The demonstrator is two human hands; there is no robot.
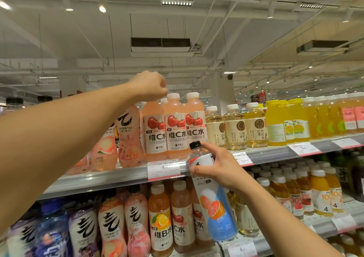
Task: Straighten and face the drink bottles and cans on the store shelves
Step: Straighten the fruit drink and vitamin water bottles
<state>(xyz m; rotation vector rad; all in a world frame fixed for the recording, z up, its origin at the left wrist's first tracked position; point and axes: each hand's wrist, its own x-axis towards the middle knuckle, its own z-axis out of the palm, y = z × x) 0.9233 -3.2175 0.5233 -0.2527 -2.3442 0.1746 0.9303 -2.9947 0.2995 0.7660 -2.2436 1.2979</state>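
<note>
The drink bottles fill two shelf levels across the middle and lower part of the frame, and one of them, a grapefruit bottle (212,193) with a black cap and a white-and-blue label showing a cut grapefruit, is off the shelf in the right hand (215,167) at centre. That hand wraps the bottle's upper body just under the shoulder, the thumb lying across the label toward the left and the fingers curled round the far side; the bottle leans, cap up and to the left, its base down to the right in front of the lower shelf. The left hand (148,86) reaches in from the left edge on a long bare forearm to a spot above centre, its fingers bunched downward, the tips just beside the white cap of the middle cherry bottle (175,126); whether they touch or pinch the cap cannot be told. Three pink cherry-labelled bottles stand upright in a row at the front of the upper shelf (110,178), labels facing out. To their left stand curvy peach-pink bottles (129,138), to their right pale yellow bottles (234,128) with round brown emblems, then bright yellow ones toward the right edge. A white price tag (164,170) hangs on the shelf rail below the cherry bottles.
</note>
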